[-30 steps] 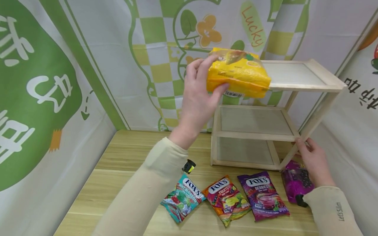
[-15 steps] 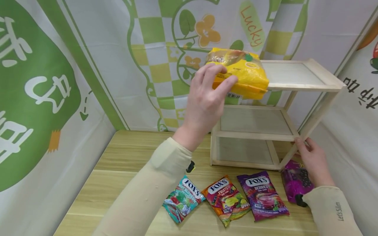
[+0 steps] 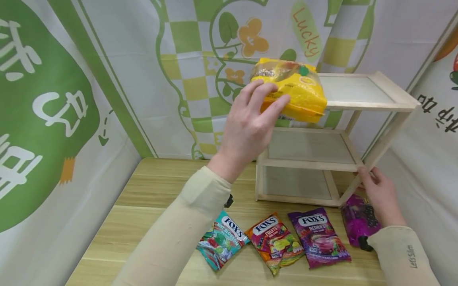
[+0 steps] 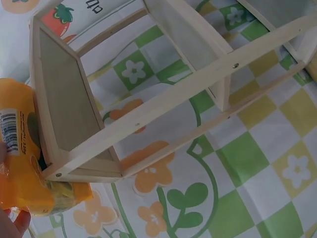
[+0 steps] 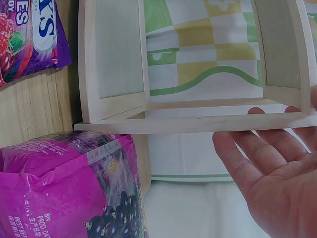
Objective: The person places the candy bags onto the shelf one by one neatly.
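Observation:
A puffy yellow snack bag (image 3: 298,93) sits at the left end of the top shelf of a wooden three-tier rack (image 3: 372,106). It juts past that end in the left wrist view, where its barcode side (image 4: 20,144) shows. My left hand (image 3: 248,123) touches the bag's left front corner, thumb and fingers lying against its near face. Lower right, my right hand (image 3: 383,196) holds the rack's front right upright (image 5: 198,123), with fingertips showing past the post in the right wrist view. A purple bag with dark berries on it (image 5: 64,193) stands beside that post.
Three Fox's candy bags lie on the wooden table (image 3: 154,190) before the rack: teal (image 3: 223,240), orange (image 3: 275,242) and purple (image 3: 318,238). The two lower shelves (image 3: 311,147) sit under the top one. Printed cloth walls (image 3: 189,79) close in behind and at both sides.
My left hand has shifted right and loosened from its grip round the yellow bag's left end; its thumb now lies higher on the front. Bag, rack and right hand stay nearly still.

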Demonstrator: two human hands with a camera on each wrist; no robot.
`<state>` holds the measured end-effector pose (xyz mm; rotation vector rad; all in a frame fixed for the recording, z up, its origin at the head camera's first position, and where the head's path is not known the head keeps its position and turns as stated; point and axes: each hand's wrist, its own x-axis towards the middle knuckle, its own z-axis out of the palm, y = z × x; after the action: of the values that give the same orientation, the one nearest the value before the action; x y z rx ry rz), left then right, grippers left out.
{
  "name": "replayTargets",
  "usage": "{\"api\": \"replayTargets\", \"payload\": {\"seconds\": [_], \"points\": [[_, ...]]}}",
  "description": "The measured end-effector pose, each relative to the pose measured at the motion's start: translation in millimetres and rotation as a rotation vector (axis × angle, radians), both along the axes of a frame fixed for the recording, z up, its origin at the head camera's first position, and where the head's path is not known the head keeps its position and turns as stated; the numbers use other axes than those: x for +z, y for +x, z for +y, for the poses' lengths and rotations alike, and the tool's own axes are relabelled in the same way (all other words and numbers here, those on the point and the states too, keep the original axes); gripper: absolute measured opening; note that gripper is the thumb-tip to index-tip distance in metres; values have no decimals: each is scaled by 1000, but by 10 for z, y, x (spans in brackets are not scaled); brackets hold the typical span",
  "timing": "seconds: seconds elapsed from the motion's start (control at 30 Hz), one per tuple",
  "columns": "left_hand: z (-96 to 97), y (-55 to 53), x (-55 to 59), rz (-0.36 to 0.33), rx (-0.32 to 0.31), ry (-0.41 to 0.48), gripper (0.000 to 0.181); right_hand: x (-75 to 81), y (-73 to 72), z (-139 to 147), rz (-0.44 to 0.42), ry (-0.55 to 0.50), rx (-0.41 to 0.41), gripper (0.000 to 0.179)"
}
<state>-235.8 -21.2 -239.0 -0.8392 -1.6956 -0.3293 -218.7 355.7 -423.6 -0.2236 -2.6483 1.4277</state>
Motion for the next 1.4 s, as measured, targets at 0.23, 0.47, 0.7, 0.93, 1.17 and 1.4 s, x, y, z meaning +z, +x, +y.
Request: {"api": "replayTargets", "payload": {"seconds": [0.23, 0.47, 0.7, 0.93, 1.17, 1.4], "points": [[121, -41, 23, 14, 69, 33, 29, 18, 30, -11, -7, -73, 4, 79], [192, -100, 37, 4, 98, 49, 32, 41, 39, -25, 0, -80, 10, 79], [221, -149, 46, -14, 143, 39, 34, 29, 26, -26, 7, -71, 15, 78], [231, -186, 50, -33, 178, 25, 35, 28, 26, -26, 2, -73, 11, 79], [265, -224, 59, -32, 223, 17, 37, 21, 21, -27, -7, -80, -1, 79], [322, -276, 59, -18, 295, 6, 39, 36, 27, -38, -2, -91, -4, 80]]}}
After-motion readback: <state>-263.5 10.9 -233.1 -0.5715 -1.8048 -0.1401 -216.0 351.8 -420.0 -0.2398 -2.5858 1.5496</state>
